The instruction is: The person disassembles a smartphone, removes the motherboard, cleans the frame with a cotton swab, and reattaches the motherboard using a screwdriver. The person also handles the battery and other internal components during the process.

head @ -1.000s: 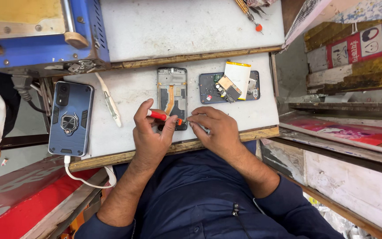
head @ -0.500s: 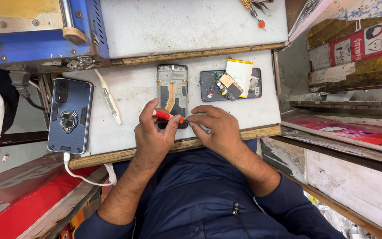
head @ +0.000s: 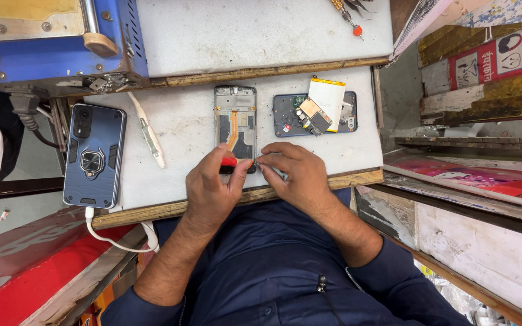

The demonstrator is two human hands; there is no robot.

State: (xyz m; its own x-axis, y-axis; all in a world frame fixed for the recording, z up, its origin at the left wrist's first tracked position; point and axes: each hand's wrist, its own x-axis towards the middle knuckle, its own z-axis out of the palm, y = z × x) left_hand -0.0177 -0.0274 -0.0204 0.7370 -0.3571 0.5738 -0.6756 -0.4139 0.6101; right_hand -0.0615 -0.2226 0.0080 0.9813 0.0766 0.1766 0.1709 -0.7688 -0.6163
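Pinching red tool (head: pixel 229 162) in left hand (head: pixel 211 193) – tip at phone frame (head: pixel 235 128) foot | frame's long axis runs straight away | right hand (head: pixel 294 175) fingers pressed together – just beside

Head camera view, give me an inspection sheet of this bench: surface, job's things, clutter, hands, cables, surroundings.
Surface: pale, scuffed bench top with a wooden front edge.
Job's things: opened phone frame with an orange flex strip lies flat; red-handled tool at its lower end.
Clutter: second opened phone with loose parts on it; cased dark-blue phone; white stick tool.
Hands: left hand pinches the red-handled tool; right hand has its fingertips at the frame's lower corner.
Cables: white cable plugged into the cased phone.
Surroundings: blue machine at upper left; wooden shelves on the right.
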